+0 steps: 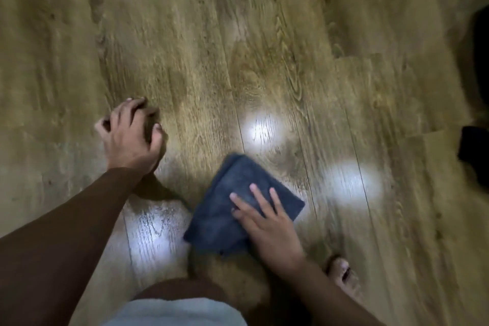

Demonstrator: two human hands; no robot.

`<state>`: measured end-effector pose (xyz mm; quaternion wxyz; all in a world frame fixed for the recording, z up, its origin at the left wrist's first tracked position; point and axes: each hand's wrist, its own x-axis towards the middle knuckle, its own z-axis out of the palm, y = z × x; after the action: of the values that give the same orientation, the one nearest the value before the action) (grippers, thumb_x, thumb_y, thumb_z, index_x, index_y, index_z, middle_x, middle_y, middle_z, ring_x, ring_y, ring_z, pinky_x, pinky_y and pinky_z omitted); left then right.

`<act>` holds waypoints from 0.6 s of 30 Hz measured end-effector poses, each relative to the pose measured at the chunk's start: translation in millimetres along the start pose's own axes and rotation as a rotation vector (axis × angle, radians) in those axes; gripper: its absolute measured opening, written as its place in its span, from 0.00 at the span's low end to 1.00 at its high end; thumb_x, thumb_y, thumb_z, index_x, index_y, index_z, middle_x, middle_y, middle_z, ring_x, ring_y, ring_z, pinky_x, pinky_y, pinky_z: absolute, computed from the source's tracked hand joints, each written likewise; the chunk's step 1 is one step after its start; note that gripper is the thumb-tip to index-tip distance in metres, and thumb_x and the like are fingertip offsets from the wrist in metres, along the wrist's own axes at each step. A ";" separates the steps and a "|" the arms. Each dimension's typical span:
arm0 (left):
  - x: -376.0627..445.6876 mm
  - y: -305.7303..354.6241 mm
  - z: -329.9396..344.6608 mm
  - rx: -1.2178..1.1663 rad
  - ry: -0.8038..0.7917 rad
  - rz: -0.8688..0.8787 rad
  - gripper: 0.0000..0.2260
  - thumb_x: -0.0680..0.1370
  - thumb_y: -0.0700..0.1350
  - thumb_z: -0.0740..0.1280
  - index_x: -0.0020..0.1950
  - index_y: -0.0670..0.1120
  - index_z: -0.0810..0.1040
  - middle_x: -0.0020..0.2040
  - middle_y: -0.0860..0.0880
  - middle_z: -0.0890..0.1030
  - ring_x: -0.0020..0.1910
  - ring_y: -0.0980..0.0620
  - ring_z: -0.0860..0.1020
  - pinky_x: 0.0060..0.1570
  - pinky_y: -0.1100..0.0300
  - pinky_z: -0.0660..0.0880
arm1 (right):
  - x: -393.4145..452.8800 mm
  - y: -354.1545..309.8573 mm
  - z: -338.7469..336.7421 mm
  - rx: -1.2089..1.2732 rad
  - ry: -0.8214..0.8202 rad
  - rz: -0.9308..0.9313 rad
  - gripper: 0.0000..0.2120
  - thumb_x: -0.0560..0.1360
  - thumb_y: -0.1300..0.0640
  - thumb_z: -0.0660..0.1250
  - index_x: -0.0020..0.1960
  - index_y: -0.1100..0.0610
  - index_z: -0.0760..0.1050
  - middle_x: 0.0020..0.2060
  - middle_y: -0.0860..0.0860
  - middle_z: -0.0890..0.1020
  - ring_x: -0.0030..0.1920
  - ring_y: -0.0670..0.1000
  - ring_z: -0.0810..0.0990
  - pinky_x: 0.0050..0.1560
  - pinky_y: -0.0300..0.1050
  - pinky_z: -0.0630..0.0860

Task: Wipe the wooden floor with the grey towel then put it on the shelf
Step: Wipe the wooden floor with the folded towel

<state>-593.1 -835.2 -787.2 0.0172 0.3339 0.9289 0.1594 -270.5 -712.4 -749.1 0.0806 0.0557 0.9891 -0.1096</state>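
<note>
Folded dark grey terry towel (239,206) lies flat on the wooden plank floor (264,47), low centre of view. Right hand (267,222) rests on its near right part – fingers straight and spread, pressing down, not curled round the cloth. Grip state there: apart, flat on the towel. Left hand (132,135) is well apart from the towel, out to the left, braced on the bare floor on its fingertips; fingers bent, grip holding nothing. Three bright light reflections on the boards – one just left of the towel, two beyond it to the right. A bare foot (341,272) shows behind the right wrist. Dark blurred objects (476,156) at the right edge, can't tell what.
</note>
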 end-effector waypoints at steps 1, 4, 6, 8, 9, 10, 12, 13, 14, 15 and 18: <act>-0.5 0.1 0.4 0.000 -0.002 0.001 0.16 0.77 0.53 0.61 0.62 0.50 0.76 0.68 0.49 0.73 0.72 0.47 0.66 0.63 0.47 0.57 | -0.9 23.5 -5.1 -0.006 0.039 0.069 0.22 0.74 0.60 0.62 0.67 0.52 0.75 0.76 0.47 0.68 0.75 0.60 0.64 0.72 0.67 0.61; -1.0 -0.1 0.3 0.008 0.004 0.015 0.16 0.77 0.52 0.61 0.62 0.49 0.75 0.68 0.48 0.73 0.72 0.46 0.66 0.61 0.50 0.54 | -1.2 99.4 -18.9 0.137 0.162 0.483 0.31 0.73 0.68 0.67 0.74 0.55 0.67 0.77 0.48 0.63 0.78 0.60 0.59 0.76 0.66 0.54; -2.2 2.7 -0.2 0.011 -0.003 0.011 0.16 0.77 0.52 0.60 0.62 0.48 0.75 0.69 0.47 0.73 0.72 0.45 0.66 0.61 0.51 0.53 | 3.4 140.2 -28.8 0.266 0.285 0.844 0.30 0.77 0.65 0.63 0.77 0.56 0.61 0.78 0.52 0.62 0.79 0.59 0.56 0.77 0.65 0.49; -2.6 5.5 -1.9 0.028 -0.015 -0.004 0.17 0.78 0.51 0.60 0.63 0.47 0.74 0.69 0.46 0.72 0.73 0.45 0.65 0.63 0.49 0.55 | 16.7 155.7 -34.2 0.333 0.399 1.116 0.26 0.79 0.59 0.58 0.77 0.56 0.61 0.78 0.51 0.63 0.79 0.58 0.54 0.78 0.64 0.47; -2.5 7.5 -4.1 0.035 -0.024 -0.016 0.17 0.78 0.51 0.59 0.64 0.47 0.74 0.70 0.46 0.72 0.73 0.45 0.65 0.64 0.47 0.56 | 24.5 150.5 -33.9 0.338 0.436 1.169 0.25 0.79 0.58 0.57 0.76 0.55 0.63 0.78 0.50 0.63 0.80 0.58 0.53 0.77 0.64 0.46; -2.7 10.6 -6.3 0.040 -0.038 -0.028 0.17 0.78 0.51 0.59 0.64 0.46 0.74 0.70 0.45 0.71 0.73 0.44 0.65 0.65 0.45 0.56 | 30.6 137.2 -32.3 0.340 0.458 1.184 0.24 0.79 0.58 0.58 0.75 0.55 0.64 0.78 0.49 0.63 0.80 0.58 0.53 0.77 0.64 0.46; -3.1 21.4 -8.4 0.057 -0.069 -0.050 0.18 0.77 0.48 0.59 0.65 0.46 0.73 0.70 0.43 0.70 0.73 0.42 0.64 0.66 0.40 0.57 | 36.1 92.9 -24.7 0.349 0.476 1.146 0.28 0.77 0.60 0.61 0.76 0.53 0.62 0.78 0.49 0.63 0.80 0.58 0.53 0.78 0.64 0.45; -3.8 29.9 -7.9 0.057 -0.089 -0.059 0.18 0.76 0.45 0.60 0.65 0.46 0.73 0.70 0.42 0.69 0.73 0.41 0.64 0.66 0.38 0.57 | 35.2 65.2 -19.4 0.348 0.460 1.094 0.30 0.76 0.61 0.64 0.77 0.53 0.61 0.78 0.50 0.64 0.79 0.59 0.54 0.77 0.65 0.47; -4.6 39.0 -6.0 0.042 -0.114 -0.066 0.18 0.75 0.43 0.62 0.65 0.47 0.73 0.71 0.42 0.69 0.73 0.41 0.63 0.67 0.36 0.57 | 32.9 34.8 -12.9 0.315 0.420 1.025 0.33 0.74 0.63 0.67 0.76 0.53 0.61 0.77 0.50 0.64 0.79 0.60 0.56 0.77 0.67 0.49; -5.9 48.9 -3.2 0.019 -0.142 -0.073 0.19 0.74 0.42 0.63 0.66 0.47 0.73 0.71 0.43 0.68 0.74 0.41 0.63 0.68 0.35 0.55 | 30.2 3.6 -6.6 0.264 0.362 0.940 0.34 0.72 0.63 0.69 0.75 0.53 0.63 0.77 0.50 0.64 0.78 0.61 0.58 0.76 0.68 0.52; -4.3 66.1 0.2 -0.017 -0.187 -0.111 0.20 0.74 0.41 0.65 0.66 0.49 0.73 0.72 0.44 0.67 0.76 0.42 0.60 0.70 0.33 0.50 | 20.6 -85.7 9.0 0.232 0.115 0.643 0.30 0.69 0.57 0.74 0.69 0.48 0.71 0.77 0.44 0.63 0.77 0.60 0.60 0.73 0.67 0.54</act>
<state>-549.1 -789.8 -767.4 0.1155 0.2950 0.9389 0.1343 -300.4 -795.7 -743.5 0.0484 0.3795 0.9048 -0.1869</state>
